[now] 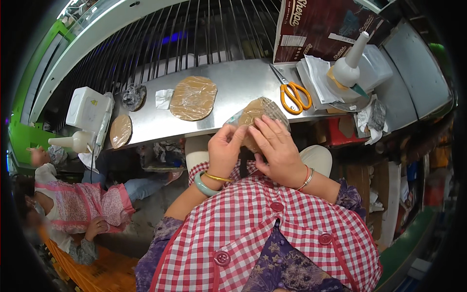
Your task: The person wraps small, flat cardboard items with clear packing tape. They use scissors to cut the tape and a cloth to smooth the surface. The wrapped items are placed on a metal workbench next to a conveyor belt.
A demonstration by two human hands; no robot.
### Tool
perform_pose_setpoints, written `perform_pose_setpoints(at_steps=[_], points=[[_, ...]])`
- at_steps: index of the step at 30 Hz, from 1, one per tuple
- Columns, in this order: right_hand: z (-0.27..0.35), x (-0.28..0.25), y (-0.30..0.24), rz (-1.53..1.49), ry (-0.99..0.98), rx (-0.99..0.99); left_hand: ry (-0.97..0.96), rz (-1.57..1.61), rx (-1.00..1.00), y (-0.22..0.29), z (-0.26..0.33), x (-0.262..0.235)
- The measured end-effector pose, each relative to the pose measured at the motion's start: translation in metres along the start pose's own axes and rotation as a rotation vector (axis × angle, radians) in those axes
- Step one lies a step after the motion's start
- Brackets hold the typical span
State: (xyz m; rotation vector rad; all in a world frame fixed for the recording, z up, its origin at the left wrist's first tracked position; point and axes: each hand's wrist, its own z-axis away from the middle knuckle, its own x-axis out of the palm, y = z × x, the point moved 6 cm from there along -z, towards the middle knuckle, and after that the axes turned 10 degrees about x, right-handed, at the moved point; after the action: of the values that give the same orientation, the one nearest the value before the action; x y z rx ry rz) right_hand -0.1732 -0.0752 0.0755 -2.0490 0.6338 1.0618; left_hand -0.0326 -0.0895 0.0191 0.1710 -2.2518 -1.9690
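Note:
At the metal bench's near edge, a rounded piece of brown cardboard (251,113) is covered in shiny clear film, with a greyish printed patch along its right side. My left hand (226,147) is closed in a pinch at its near left edge. My right hand (277,151) lies over its near right part, fingers bent onto the surface and thumb below. The underside is hidden. Beyond my left hand rests another film-covered cardboard oval (193,99), beside a small white paper piece (164,99). Orange-handled scissors (294,96) lie right of my hands, partly spread.
A white nozzle bottle (348,70) stands among papers at the right, before a dark red box (326,31). Left are a smaller cardboard oval (120,131), crumpled film (134,97), a white device (87,108) and another bottle (80,141). A co-worker in a pink apron (85,202) sits left.

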Motion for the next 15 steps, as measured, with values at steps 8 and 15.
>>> perform_pose_setpoints(at_steps=[8, 15], points=[[-0.003, 0.018, 0.004, 0.091, 0.060, -0.002, -0.095, -0.082, -0.011, 0.000, -0.002, 0.001], [-0.001, 0.031, 0.061, -0.677, 0.002, 0.512, -0.017, -0.216, 0.293, -0.014, -0.002, -0.024]])
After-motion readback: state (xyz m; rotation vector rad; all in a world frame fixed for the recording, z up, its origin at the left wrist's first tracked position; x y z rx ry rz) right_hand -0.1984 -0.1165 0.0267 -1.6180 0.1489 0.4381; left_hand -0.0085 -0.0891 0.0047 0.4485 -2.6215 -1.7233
